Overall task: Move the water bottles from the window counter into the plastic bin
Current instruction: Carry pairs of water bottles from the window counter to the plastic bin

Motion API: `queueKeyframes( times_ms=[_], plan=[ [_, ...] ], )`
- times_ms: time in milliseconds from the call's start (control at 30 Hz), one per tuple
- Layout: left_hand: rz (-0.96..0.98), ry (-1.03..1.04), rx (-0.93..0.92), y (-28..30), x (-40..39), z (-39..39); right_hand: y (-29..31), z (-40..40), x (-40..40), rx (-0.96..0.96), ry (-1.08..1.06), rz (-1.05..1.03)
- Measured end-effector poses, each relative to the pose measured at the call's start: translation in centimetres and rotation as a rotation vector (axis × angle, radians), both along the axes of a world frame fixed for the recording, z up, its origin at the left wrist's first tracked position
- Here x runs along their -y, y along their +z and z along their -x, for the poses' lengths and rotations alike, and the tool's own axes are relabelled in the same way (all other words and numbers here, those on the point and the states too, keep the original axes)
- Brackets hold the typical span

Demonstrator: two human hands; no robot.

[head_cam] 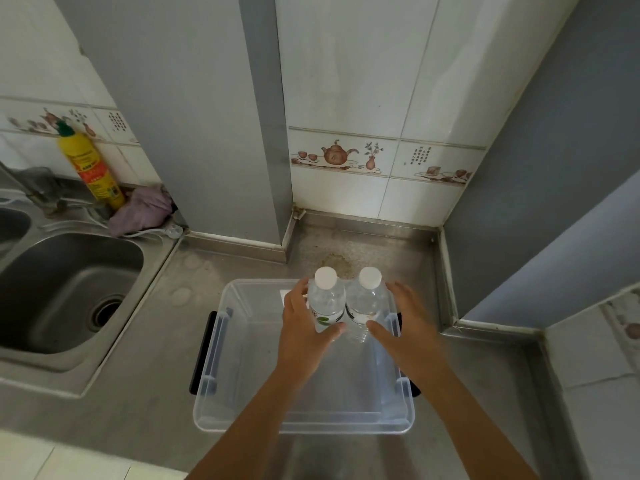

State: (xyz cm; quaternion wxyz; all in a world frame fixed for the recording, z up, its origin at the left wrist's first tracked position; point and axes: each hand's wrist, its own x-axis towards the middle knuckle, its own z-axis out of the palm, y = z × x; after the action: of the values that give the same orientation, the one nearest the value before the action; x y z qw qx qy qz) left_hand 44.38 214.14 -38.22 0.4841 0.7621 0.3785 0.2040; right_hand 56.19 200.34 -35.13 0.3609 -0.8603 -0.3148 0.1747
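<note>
Two clear water bottles with white caps stand upright side by side inside the far right part of a clear plastic bin (242, 344) on the steel counter. My left hand (304, 323) wraps the left bottle (327, 299), thumb in front and fingers behind. My right hand (405, 323) curls around the right bottle (367, 299) in the same way. The bottles touch each other. Whether their bases rest on the bin floor I cannot tell.
A steel sink (65, 289) lies to the left, with a yellow detergent bottle (90, 168) and a purple cloth (143, 209) behind it. Tiled wall and grey pillars close the counter at the back and right. Bare steel counter (363, 244) shows behind the bin.
</note>
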Motion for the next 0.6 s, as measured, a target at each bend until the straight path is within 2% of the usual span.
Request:
queueKeyframes(
  times_ms=[100,233,367,467,600],
  plan=[
    [-0.110,0.073,-0.044,1.6,1.0,1.6,0.4,0.6,1.7,0.142,0.023,0.076],
    [-0.434,0.099,-0.127,3.8,2.9,4.0,1.6,2.4,3.7,0.217,0.023,-0.008],
    [-0.721,0.003,-0.202,5.7,4.7,5.7,3.8,4.3,5.7,0.383,0.045,0.050],
    [-0.891,-0.083,-0.245,7.4,5.9,6.8,5.8,6.9,7.2,0.507,-0.020,0.061],
    [-1.009,-0.188,-0.187,8.8,6.8,8.3,7.7,10.6,9.5,0.602,-0.123,0.013]
  ],
)
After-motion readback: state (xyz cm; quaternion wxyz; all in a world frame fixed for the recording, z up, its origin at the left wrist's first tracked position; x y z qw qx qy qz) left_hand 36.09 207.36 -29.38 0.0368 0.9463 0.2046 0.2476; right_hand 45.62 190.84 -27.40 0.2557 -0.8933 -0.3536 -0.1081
